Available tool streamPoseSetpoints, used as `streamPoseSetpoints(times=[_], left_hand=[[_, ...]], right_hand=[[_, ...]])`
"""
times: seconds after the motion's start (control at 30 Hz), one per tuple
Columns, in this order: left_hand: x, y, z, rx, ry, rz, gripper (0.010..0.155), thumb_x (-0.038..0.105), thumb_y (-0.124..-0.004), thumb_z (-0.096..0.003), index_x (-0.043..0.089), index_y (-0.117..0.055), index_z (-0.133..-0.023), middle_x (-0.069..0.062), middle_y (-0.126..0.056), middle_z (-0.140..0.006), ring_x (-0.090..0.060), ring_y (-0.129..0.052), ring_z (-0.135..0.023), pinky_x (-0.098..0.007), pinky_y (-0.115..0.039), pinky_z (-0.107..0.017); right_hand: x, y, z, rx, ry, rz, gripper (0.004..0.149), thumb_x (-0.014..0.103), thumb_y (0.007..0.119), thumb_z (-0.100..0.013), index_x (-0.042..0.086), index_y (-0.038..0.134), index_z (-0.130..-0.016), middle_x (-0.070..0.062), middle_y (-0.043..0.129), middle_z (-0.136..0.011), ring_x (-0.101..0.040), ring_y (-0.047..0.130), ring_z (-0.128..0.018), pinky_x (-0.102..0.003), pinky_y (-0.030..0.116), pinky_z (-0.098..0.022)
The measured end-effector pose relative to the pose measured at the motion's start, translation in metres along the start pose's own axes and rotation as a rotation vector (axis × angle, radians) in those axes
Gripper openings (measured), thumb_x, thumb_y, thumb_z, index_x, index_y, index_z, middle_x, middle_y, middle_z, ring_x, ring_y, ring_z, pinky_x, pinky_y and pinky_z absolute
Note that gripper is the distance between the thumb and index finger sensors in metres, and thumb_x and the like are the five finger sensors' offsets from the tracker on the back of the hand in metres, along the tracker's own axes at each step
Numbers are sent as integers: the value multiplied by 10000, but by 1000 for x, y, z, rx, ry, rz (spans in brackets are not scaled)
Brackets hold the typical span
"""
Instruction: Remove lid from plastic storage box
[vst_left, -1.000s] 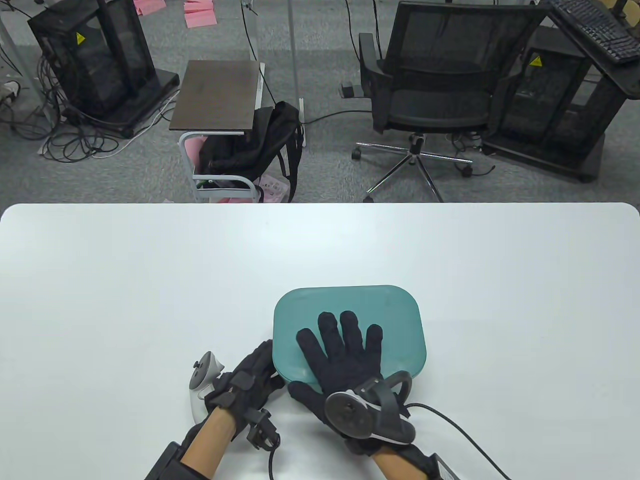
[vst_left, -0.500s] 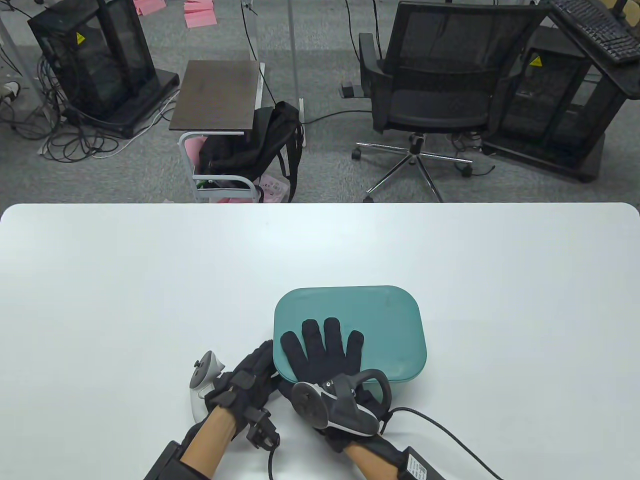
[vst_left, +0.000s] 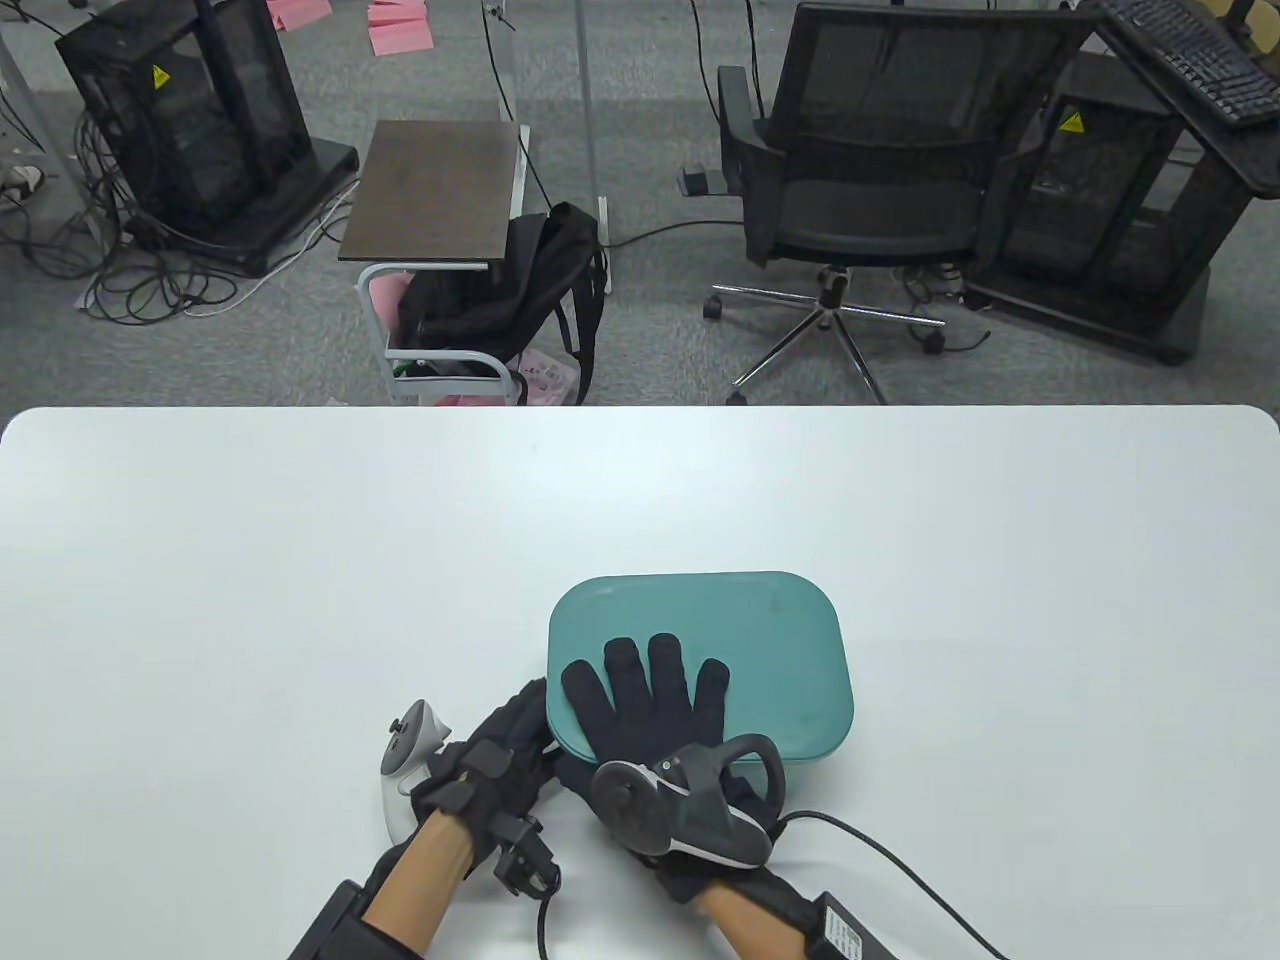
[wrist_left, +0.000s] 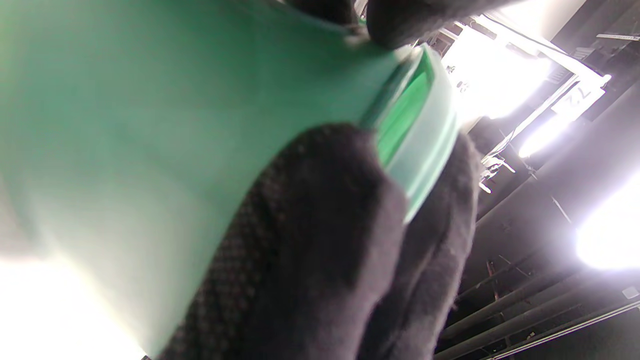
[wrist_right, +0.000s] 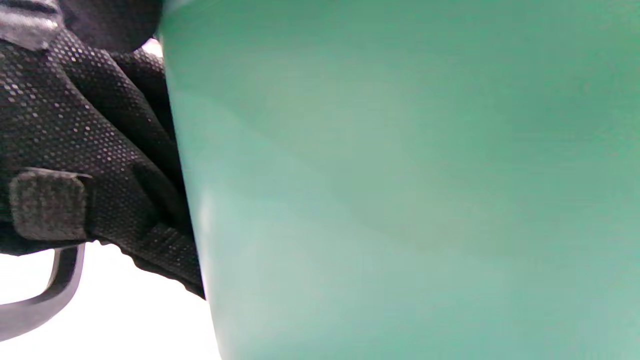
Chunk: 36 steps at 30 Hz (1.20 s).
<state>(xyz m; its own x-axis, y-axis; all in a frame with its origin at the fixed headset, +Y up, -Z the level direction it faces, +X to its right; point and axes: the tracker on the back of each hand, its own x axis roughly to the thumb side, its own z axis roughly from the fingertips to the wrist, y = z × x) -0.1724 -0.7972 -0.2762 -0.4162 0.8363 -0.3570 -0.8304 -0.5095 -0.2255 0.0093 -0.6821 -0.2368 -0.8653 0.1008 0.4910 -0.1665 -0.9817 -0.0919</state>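
A teal storage box stands on the white table (vst_left: 300, 560), its lid (vst_left: 760, 640) closed on top. My right hand (vst_left: 645, 690) lies flat on the lid's near left part, fingers spread. My left hand (vst_left: 510, 725) is at the box's near left corner. In the left wrist view its fingers (wrist_left: 325, 210) press on the green box wall (wrist_left: 125, 150) and hook at the lid's rim (wrist_left: 430, 135). The right wrist view shows the box wall (wrist_right: 400, 200) close up, with the left glove (wrist_right: 75, 150) against it.
A black cable (vst_left: 900, 850) runs from my right wrist across the table's near right. Beyond the far edge are an office chair (vst_left: 860, 200), a small side table (vst_left: 435, 190) and a black backpack (vst_left: 500, 290).
My right hand slid back toward me and to the left over the lid, then stayed almost still. My left hand and the box have not moved.
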Motion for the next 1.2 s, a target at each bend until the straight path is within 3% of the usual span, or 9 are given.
streamPoseSetpoints(times=[0.37,0.67,0.87,1.2], left_hand=[[0,1,-2,-2,7,-7,492,480,-541,-606,136,-661,-938,-255,-73,-1128,-539,-110,-992,-696,-271,-656],[1,1,-2,5,12,-11,494,481,-545,-606,136,-667,-938,-258,-85,-1130,-543,-119,-992,-697,-281,-656],[1,1,-2,8,12,-11,494,483,-543,-606,139,-666,-938,-258,-87,-1130,-544,-122,-992,-697,-284,-656],[1,1,-2,8,9,-12,495,486,-545,-606,142,-669,-940,-256,-97,-1133,-543,-125,-993,-695,-285,-659]], right_hand=[[-11,-41,6,-102,9,-100,717,608,614,-596,257,350,-1162,-128,419,-1219,-496,456,-1068,-753,462,-680],[-29,-90,19,-327,42,-68,518,390,635,-625,277,497,-1111,-91,592,-1153,-437,686,-987,-689,631,-650],[-49,-117,32,-476,63,-88,477,390,649,-616,292,575,-1077,-80,668,-1113,-420,764,-939,-664,686,-630],[-92,-149,54,-594,139,-106,467,412,647,-611,329,586,-1066,-69,696,-1097,-412,791,-916,-653,697,-627]])
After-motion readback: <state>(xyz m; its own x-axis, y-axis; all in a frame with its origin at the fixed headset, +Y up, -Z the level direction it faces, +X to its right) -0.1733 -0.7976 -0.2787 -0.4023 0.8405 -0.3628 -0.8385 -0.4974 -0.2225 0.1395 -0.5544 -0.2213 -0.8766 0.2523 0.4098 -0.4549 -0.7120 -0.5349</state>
